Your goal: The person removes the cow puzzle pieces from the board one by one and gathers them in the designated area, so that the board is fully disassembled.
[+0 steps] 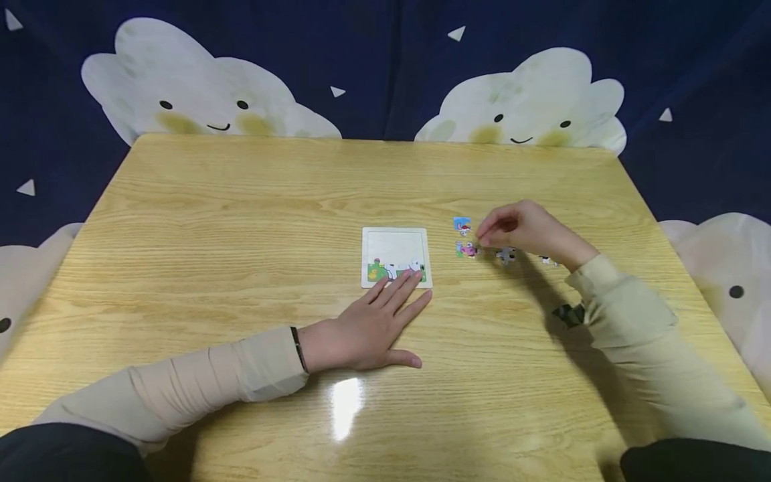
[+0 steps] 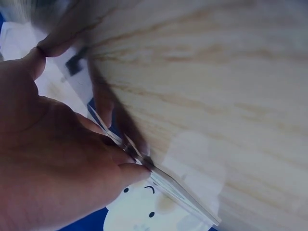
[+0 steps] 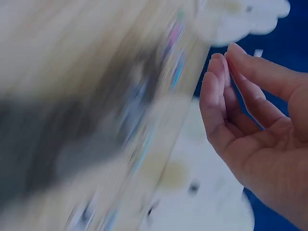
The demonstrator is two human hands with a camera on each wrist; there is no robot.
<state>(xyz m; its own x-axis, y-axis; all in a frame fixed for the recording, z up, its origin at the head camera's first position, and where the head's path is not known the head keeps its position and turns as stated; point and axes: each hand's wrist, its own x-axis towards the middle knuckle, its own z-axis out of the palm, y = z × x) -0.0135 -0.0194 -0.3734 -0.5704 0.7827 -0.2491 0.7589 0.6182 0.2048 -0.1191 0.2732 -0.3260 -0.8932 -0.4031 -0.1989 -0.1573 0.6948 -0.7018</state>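
My left hand (image 1: 376,331) lies spread with its fingertips on the lower edge of a small square jigsaw tray (image 1: 364,248). The left wrist view shows the tray (image 2: 180,192) edge-on beneath those fingers. Along the tray's bottom runs a strip of picture in green and white. My right hand (image 1: 530,231) hovers over several loose jigsaw pieces to the right. Its thumb and fingertips are brought close together, and nothing shows between them in the right wrist view. Nearest to it are a blue piece (image 1: 462,224), a pink and green piece (image 1: 466,250) and a grey piece (image 1: 506,255).
More white and dark pieces (image 1: 547,260) lie partly under the right forearm. A wooden table (image 1: 241,214) carries everything, and a dark blue curtain (image 1: 385,60) with clouds hangs behind it. In the right wrist view the pieces are blurred.
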